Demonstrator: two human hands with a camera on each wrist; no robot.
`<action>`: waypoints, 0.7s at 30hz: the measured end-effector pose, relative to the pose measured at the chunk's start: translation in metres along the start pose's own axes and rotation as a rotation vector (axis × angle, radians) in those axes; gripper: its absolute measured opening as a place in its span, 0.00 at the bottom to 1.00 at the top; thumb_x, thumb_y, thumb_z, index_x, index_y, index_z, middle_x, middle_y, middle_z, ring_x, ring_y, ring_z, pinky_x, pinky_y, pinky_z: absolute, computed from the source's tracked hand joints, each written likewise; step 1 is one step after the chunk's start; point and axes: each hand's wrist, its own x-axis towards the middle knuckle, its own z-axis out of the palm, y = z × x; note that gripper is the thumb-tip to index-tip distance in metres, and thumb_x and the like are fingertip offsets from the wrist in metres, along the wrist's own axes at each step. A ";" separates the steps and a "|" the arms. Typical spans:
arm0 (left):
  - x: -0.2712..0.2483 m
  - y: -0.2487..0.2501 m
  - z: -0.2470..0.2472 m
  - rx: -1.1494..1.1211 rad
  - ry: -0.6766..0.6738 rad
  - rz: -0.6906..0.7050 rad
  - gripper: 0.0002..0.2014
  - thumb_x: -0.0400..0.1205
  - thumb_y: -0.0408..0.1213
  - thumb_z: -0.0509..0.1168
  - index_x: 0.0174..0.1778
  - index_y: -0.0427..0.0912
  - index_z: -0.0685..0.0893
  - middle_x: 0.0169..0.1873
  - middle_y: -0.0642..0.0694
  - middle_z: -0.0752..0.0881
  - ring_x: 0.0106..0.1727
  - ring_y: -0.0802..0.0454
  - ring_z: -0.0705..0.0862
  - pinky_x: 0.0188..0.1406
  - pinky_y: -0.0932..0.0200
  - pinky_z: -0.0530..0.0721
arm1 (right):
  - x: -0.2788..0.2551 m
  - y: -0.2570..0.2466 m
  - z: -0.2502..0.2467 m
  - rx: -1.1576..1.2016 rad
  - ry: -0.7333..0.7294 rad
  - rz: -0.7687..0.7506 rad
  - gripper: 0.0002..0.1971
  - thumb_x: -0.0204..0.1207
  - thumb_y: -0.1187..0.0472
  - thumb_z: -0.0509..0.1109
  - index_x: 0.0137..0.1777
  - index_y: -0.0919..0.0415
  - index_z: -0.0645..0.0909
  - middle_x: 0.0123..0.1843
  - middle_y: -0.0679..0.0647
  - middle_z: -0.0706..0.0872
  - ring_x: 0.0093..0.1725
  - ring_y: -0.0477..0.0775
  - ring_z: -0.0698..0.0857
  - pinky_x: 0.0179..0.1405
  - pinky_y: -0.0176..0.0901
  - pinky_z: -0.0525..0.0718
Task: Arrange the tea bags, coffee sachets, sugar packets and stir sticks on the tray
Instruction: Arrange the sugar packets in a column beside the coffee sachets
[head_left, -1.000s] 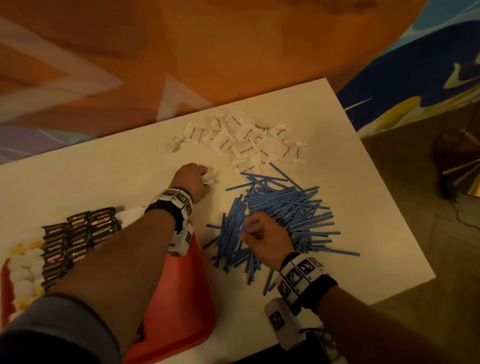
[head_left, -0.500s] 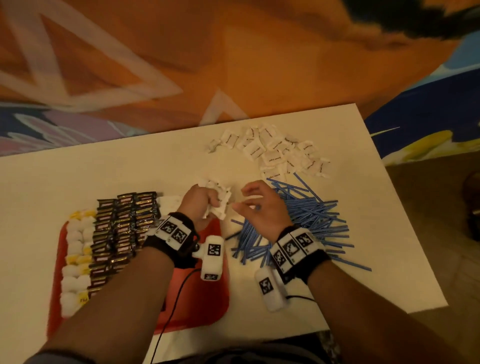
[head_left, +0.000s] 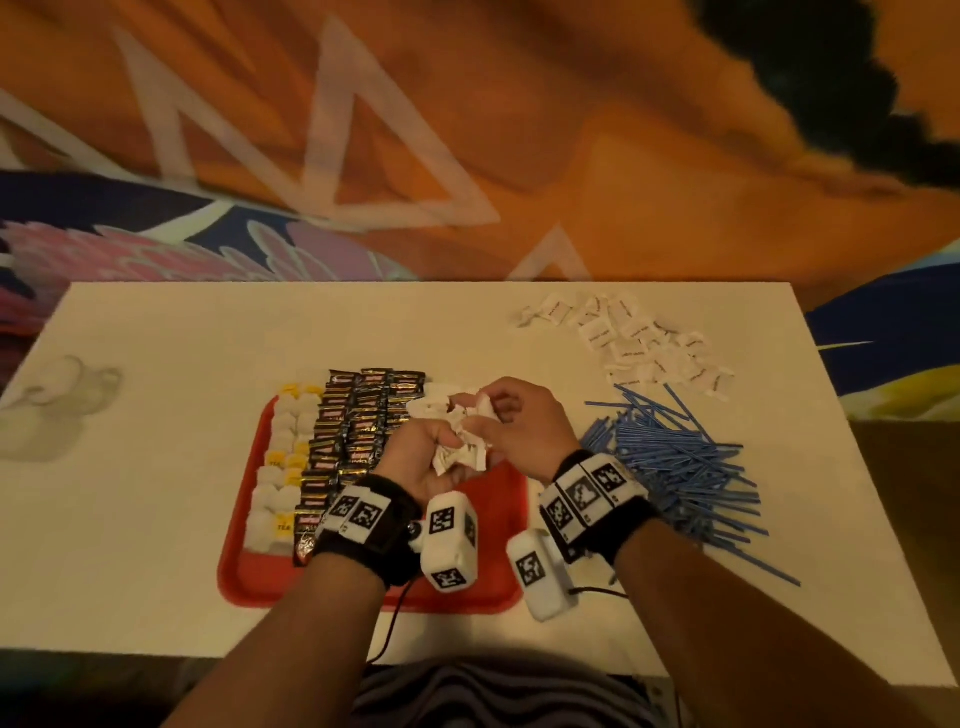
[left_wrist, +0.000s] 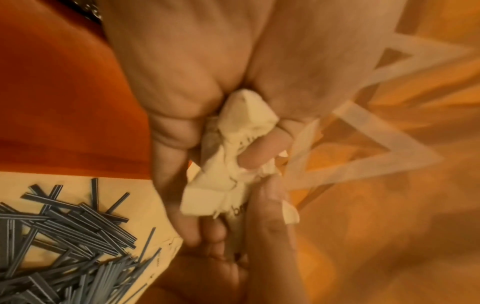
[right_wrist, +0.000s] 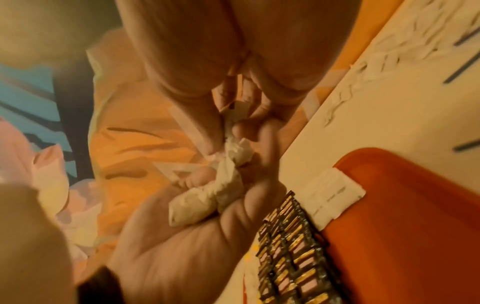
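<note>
Both hands have moved from the piles at the surface's right edge to above the tray (head_left: 363, 592): the left hand (head_left: 415, 467) grips a sugar packet bunch (head_left: 462, 452), the right hand (head_left: 514, 431) pinches it, ready for placing beside the coffee sachets (head_left: 358, 431).

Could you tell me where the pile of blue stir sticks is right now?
In the head view the blue stir sticks lie loose on the table, right of the red tray, just below the scattered sugar packets.
</note>
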 end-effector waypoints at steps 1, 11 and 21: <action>-0.003 0.001 -0.007 -0.004 0.014 0.008 0.28 0.62 0.21 0.52 0.59 0.31 0.80 0.38 0.35 0.89 0.35 0.38 0.90 0.31 0.46 0.91 | -0.001 -0.003 0.005 0.064 0.010 0.034 0.10 0.72 0.70 0.77 0.40 0.56 0.81 0.37 0.42 0.90 0.36 0.42 0.88 0.33 0.40 0.86; -0.037 0.021 -0.058 -0.025 0.038 0.094 0.14 0.69 0.20 0.52 0.40 0.42 0.75 0.30 0.46 0.73 0.22 0.53 0.72 0.14 0.66 0.68 | -0.010 -0.025 0.044 0.423 0.042 0.208 0.14 0.73 0.81 0.71 0.47 0.62 0.84 0.42 0.60 0.88 0.40 0.55 0.86 0.43 0.47 0.87; -0.044 0.025 -0.093 0.330 0.117 0.301 0.11 0.90 0.40 0.60 0.50 0.39 0.83 0.28 0.45 0.78 0.24 0.51 0.80 0.13 0.65 0.67 | -0.007 -0.019 0.092 0.384 0.282 0.272 0.04 0.76 0.66 0.75 0.49 0.64 0.83 0.53 0.66 0.88 0.44 0.57 0.88 0.38 0.47 0.89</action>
